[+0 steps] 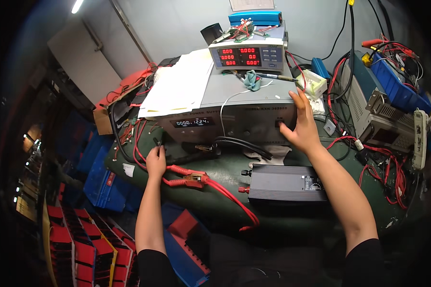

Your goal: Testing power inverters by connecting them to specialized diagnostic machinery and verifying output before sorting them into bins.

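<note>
My left hand (155,161) is closed at the front left of a grey DC power supply (234,125). A small dark piece juts past its fingertips, too unclear to name. Just right of it lies a black cable clamp with metal jaws (205,148). Below that, a red clamp (195,179) with red cables rests on the green table. My right hand (301,125) has its fingers spread up the supply's right front corner, the thumb touching a black switch (279,123). Under my right forearm sits a black finned inverter box (282,184) with a lit display and red and black terminals.
On the supply stand a meter (248,56) with red digits, white papers (179,83) and a teal cloth (252,80). Instruments, a blue bin (400,79) and tangled red wires (385,174) crowd the right. Red partitioned trays (84,244) stand at lower left.
</note>
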Demonstrator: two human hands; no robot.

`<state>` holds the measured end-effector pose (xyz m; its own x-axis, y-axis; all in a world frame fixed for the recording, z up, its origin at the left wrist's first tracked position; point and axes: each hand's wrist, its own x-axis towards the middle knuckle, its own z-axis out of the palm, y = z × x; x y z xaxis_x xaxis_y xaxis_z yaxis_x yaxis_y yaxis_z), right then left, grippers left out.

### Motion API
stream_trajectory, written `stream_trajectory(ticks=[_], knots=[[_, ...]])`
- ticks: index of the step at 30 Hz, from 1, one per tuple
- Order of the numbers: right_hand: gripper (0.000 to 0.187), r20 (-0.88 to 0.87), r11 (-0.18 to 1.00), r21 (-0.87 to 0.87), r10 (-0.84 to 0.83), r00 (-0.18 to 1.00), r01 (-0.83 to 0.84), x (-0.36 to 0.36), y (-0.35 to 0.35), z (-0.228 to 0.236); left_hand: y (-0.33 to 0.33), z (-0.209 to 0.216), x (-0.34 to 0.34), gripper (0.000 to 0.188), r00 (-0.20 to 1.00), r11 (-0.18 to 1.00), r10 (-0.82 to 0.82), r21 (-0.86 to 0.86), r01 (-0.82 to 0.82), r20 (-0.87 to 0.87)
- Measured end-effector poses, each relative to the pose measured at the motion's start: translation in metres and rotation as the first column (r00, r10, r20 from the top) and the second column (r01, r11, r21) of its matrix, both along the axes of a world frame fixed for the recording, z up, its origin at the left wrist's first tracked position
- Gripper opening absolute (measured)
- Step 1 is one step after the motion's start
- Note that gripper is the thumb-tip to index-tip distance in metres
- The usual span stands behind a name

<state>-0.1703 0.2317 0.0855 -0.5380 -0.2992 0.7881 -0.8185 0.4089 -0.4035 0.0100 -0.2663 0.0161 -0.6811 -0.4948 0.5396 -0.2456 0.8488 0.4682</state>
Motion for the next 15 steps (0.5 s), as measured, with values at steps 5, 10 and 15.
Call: stream_trajectory(ticks=[5, 10, 15], knots=[[0.099, -0.018, 1.0, -0.004, -0.006, 1.0, 0.006, 0.0, 0.002, -0.004, 0.007, -0.009, -0.005, 0.037, 0.996, 0.994, 0.007, -0.113, 0.003, 0.093], [0.097, 0.018, 1.0, 0.009, -0.023, 1.0, 0.023, 0.008, 0.001, -0.001, 0.009, -0.015, 0.0, 0.038, 1.0, 0.992, 0.017, -0.124, -0.014, 0.025], [0.096, 0.015, 1.0, 0.009, -0.023, 1.0, 0.023, 0.006, 0.005, 0.002, 0.012, -0.015, -0.003, 0.039, 1.0, 0.99, 0.012, -0.141, -0.012, 0.004]])
